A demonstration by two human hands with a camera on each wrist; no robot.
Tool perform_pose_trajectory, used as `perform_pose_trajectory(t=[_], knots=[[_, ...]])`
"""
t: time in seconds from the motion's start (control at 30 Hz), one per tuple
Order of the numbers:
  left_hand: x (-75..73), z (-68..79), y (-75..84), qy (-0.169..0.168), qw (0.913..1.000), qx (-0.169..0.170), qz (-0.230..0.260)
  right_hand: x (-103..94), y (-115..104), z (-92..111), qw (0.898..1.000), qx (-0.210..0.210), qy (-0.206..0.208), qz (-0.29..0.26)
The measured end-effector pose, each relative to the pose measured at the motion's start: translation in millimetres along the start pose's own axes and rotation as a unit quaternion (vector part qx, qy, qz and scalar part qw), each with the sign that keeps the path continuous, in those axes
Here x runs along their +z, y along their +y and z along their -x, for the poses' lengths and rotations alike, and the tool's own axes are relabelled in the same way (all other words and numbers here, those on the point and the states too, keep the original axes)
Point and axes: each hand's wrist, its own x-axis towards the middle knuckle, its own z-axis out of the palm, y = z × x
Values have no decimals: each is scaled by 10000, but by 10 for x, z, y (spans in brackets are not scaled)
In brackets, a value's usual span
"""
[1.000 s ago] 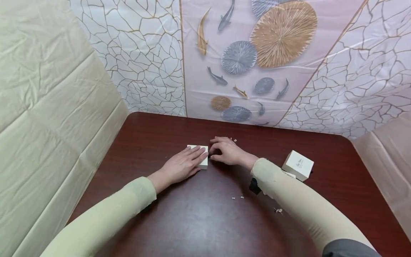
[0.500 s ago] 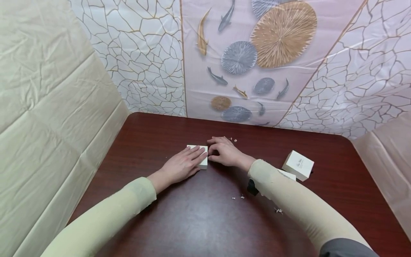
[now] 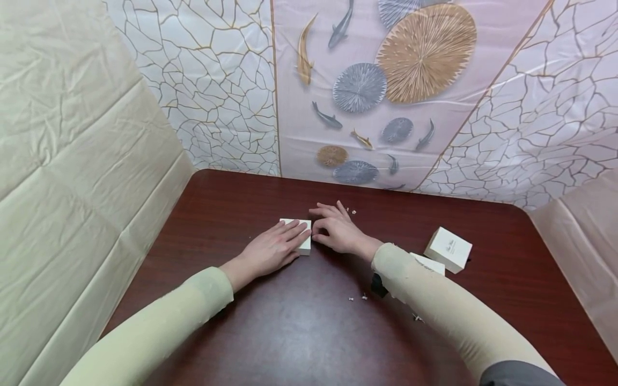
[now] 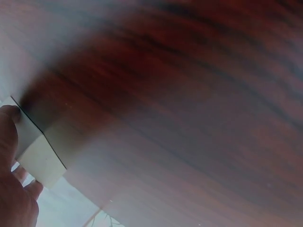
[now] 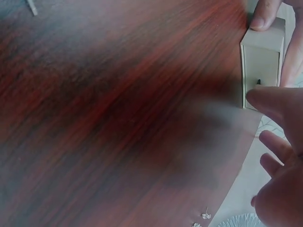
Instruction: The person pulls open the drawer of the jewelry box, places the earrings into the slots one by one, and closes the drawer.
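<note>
Dark red surface (image 3: 285, 332): one white box (image 3: 304, 250) braced, its tab (image 5: 259, 82) at my fingertip

Behind the surface hangs a backdrop (image 3: 422, 37) printed with fish and discs. The box sits towards the far middle, between my hands. My left hand (image 3: 270, 246) clasps it, fingers laid across the top, thumb against the near side. My right hand (image 3: 339, 234) is at the box's right end, thumb and forefinger bent, one fingertip by the small dark tab; I can't tell whether I have it pinched.

I'd judge the step in hand to be getting hold of that tab. The next move, I think, calls for a firm pinch and a gentle, straight pull to the right, my left hand bearing down so the box doesn't slide.

To my right lies a lettered box (image 3: 451, 249). Small stud-like pieces (image 3: 364, 296) lie loose near my right sleeve (image 3: 444, 305), easy to brush aside.
</note>
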Motion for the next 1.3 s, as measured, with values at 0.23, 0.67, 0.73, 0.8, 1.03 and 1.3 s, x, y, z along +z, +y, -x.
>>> perform_pose_trajectory(t=[0.23, 0.67, 0.73, 0.8, 1.03, 1.3], knots=[[-2, 31, -13, 117, 9999, 37, 44, 14, -34, 28, 9995, -32, 68, 309], [-22, 56, -19, -58, 9999, -80, 71, 50, 6, 115, 9991, 169, 115, 380], [-19, 58, -28, -100, 9999, -81, 69, 44, 10, 131, 9991, 198, 119, 344], [-13, 60, -38, -120, 9999, -61, 51, 35, 13, 147, 9991, 221, 131, 333], [-5, 68, -60, -43, 10000, 55, -57, -8, 17, 189, 9988, 265, 106, 390], [-35, 67, -60, -45, 10000, 69, -22, -61, 52, 239, 9986, 295, 124, 417]])
